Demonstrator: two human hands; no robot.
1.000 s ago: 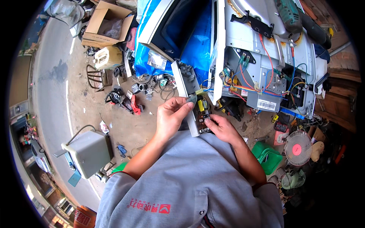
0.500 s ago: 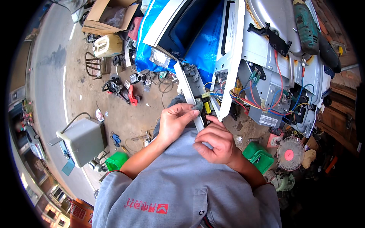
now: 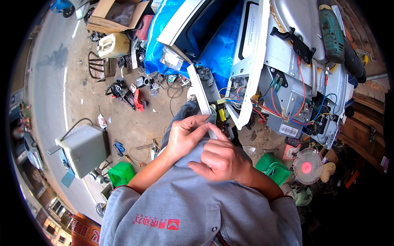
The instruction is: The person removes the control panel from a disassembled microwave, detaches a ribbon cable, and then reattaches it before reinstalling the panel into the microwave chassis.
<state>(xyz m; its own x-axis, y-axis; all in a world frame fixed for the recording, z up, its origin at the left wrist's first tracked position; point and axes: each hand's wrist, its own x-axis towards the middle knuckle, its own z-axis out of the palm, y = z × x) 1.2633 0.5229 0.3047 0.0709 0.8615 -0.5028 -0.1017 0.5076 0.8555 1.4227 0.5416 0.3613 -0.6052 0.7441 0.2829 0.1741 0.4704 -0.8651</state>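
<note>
My left hand point(image 3: 185, 133) is closed in a pinch on a small dark grey-green piece point(image 3: 212, 118); its exact kind is hard to make out. My right hand point(image 3: 221, 158) has its index finger stretched to the left hand's fingertips, near that piece. The other right fingers are curled, the thumb stands apart, and nothing shows in its grip. Just beyond the hands lies a long white strip panel point(image 3: 198, 90) with a grey plastic housing point(image 3: 208, 82) along it. Coloured wires with a pale connector point(image 3: 222, 101) run from there to an opened white appliance point(image 3: 250, 78).
A green power drill point(image 3: 331, 35) lies on the appliance's metal body at right. Blue plastic sheeting point(image 3: 154, 45) is beneath a white frame. Green bins point(image 3: 121, 174), a fan point(image 3: 308, 166), a grey box point(image 3: 86, 151) and a yellowish jerrycan point(image 3: 113, 45) stand around. Loose parts litter the ground.
My right hand has moved left and its index finger has straightened toward the piece in the left hand. The left hand still pinches it. The view has shifted slightly.
</note>
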